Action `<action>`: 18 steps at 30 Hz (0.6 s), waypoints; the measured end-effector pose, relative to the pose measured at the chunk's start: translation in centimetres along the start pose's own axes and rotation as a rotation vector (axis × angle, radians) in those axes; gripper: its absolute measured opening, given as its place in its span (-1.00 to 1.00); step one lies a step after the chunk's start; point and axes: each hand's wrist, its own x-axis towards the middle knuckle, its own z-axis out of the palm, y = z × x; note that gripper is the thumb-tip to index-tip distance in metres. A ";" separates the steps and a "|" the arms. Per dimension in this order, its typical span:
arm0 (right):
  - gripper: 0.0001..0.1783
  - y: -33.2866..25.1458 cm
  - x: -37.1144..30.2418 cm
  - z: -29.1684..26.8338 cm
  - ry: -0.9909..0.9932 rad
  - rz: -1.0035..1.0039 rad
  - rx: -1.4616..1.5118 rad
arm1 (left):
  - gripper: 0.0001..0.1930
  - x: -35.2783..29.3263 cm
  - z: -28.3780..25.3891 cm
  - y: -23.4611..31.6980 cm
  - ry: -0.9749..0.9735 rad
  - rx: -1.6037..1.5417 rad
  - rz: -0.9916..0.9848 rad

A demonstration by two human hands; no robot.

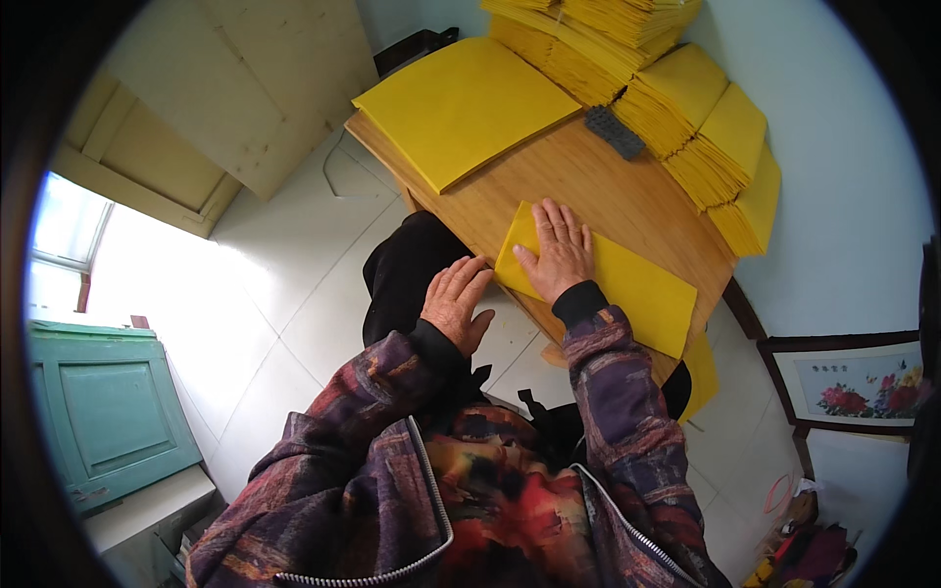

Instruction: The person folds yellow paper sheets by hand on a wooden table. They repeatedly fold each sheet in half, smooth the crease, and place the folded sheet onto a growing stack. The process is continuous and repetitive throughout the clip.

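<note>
A folded sheet of yellow paper [627, 289] lies along the near edge of the wooden table [495, 211]. My right hand [559, 245] rests flat on its left part, fingers stretched out and slightly apart. Just left of the paper's corner, my left hand [456, 304] hovers by the table edge with its fingers extended and nothing in them. Farther back on the table is a flat stack of large yellow sheets [466, 108].
Piles of folded yellow paper [676, 108] rise at the table's back right, with a dark grey textured block [615, 133] beside them. A framed flower picture [853, 382] leans at the right wall. A green cabinet door [113, 407] and wooden panels [235, 88] stand left.
</note>
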 end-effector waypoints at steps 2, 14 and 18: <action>-0.18 0.1 0.1 -0.1 -0.006 0.006 0.001 | -0.46 -0.2 -0.2 0.1 0.085 -0.042 0.019; -0.30 1.2 0.6 -0.7 -0.079 -0.001 0.152 | -0.71 2.8 3.8 -1.5 -0.046 -1.187 -0.708; -0.33 1.0 0.4 -0.4 -0.046 -0.013 0.082 | -0.72 3.2 3.9 -1.6 -0.103 -1.217 -0.761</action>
